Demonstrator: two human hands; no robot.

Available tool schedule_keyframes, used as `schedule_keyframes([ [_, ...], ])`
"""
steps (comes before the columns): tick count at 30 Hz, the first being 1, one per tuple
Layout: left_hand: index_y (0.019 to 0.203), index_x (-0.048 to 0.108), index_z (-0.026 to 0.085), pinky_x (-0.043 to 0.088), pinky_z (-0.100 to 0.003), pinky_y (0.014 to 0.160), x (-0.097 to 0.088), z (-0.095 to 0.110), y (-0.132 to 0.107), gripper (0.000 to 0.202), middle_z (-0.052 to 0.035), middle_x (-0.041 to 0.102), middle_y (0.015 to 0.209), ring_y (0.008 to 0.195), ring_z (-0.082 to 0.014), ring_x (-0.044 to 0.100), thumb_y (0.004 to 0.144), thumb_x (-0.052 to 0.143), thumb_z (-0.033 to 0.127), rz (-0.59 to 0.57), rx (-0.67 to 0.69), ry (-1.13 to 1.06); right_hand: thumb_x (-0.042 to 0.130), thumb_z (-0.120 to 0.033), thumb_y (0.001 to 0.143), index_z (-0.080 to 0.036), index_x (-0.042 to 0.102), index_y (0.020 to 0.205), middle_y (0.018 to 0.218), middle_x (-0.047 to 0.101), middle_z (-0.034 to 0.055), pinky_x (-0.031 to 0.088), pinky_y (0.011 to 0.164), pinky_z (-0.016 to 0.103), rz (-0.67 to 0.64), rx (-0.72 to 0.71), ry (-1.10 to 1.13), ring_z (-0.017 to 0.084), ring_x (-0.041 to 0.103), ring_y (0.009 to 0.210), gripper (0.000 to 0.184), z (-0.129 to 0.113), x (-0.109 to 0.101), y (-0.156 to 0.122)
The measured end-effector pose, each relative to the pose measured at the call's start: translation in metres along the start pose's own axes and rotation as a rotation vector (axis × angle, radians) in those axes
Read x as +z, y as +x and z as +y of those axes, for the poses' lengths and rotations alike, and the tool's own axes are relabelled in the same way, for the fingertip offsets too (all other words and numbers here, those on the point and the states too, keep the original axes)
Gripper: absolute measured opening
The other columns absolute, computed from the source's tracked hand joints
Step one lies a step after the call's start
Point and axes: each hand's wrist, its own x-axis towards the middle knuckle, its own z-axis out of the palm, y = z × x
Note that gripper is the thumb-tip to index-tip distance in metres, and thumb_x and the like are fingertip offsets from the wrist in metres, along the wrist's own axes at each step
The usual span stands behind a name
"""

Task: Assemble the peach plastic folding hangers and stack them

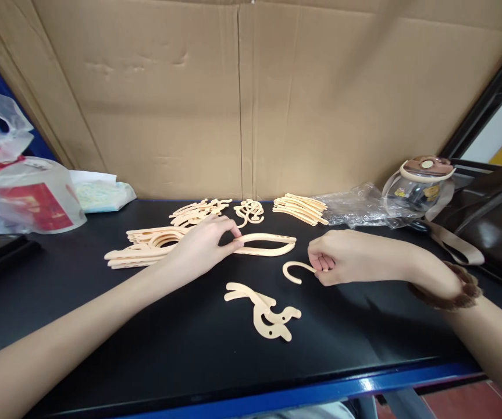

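My left hand (205, 241) pinches a pair of slim, curved, cream plastic strips (268, 252) at their near ends. The strips bow apart and almost meet again at their right tips. Closed around the straight end of a cream plastic hook (285, 271), my right hand (355, 256) is just to the right of them. The hook's curve points left, above the black tabletop. Nearer to me lie two overlapping flat, bird-shaped cream pieces (272, 333) with small holes. Partly behind my left hand is a stack of cream hanger-like pieces (137, 253).
Along the back lie piles of bird-shaped pieces (198, 212), hooks (253, 212) and curved strips (301, 208). Crumpled clear plastic (355, 206) and a clear bottle (420, 189) stand right; a bagged white container (36, 198) stands left. Cardboard (167, 105) walls the back.
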Motion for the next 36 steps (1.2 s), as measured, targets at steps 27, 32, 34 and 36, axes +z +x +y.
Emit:
schedule_keyframes([
  [27, 0.086, 0.050, 0.021, 0.029, -0.024, 0.050, 0.020, 0.048, -0.023, 0.025, 0.0048, 0.052, 0.057, 0.048, -0.0136, 0.050, 0.096, 0.031, 0.034, -0.127, 0.108, 0.151, 0.060, -0.028, 0.085, -0.018, 0.058, 0.096, 0.084, 0.057, -0.0005, 0.050, 0.079, 0.028, 0.255, -0.147, 1.403, 0.012, 0.058, 0.082, 0.015, -0.014, 0.039, 0.042],
  [32, 0.080, 0.050, 0.021, 0.028, -0.025, 0.051, 0.019, 0.048, -0.023, 0.027, 0.0045, 0.052, 0.053, 0.048, -0.0145, 0.050, 0.095, 0.035, 0.037, -0.151, 0.103, 0.196, 0.056, -0.040, 0.087, -0.018, 0.054, 0.078, 0.062, 0.033, -0.0067, 0.039, 0.057, 0.022, 0.370, -0.053, 1.340, 0.008, 0.037, 0.057, 0.024, -0.022, 0.045, 0.045],
  [34, 0.077, 0.050, 0.021, 0.028, -0.025, 0.051, 0.021, 0.047, -0.023, 0.028, 0.0041, 0.052, 0.054, 0.048, -0.0144, 0.050, 0.094, 0.038, 0.040, -0.150, 0.085, 0.182, 0.053, -0.044, 0.088, -0.017, 0.059, 0.080, 0.063, 0.037, -0.0051, 0.041, 0.060, 0.025, 0.359, -0.057, 1.340, 0.009, 0.040, 0.060, 0.029, -0.022, 0.046, 0.045],
  [36, 0.071, 0.048, 0.020, 0.028, -0.024, 0.051, 0.022, 0.046, -0.022, 0.031, 0.0036, 0.051, 0.055, 0.048, -0.0138, 0.049, 0.092, 0.041, 0.042, -0.141, 0.060, 0.162, 0.050, -0.044, 0.089, -0.016, 0.064, 0.083, 0.068, 0.045, -0.0019, 0.043, 0.066, 0.027, 0.381, -0.068, 1.298, 0.012, 0.046, 0.067, 0.032, -0.022, 0.046, 0.045],
])
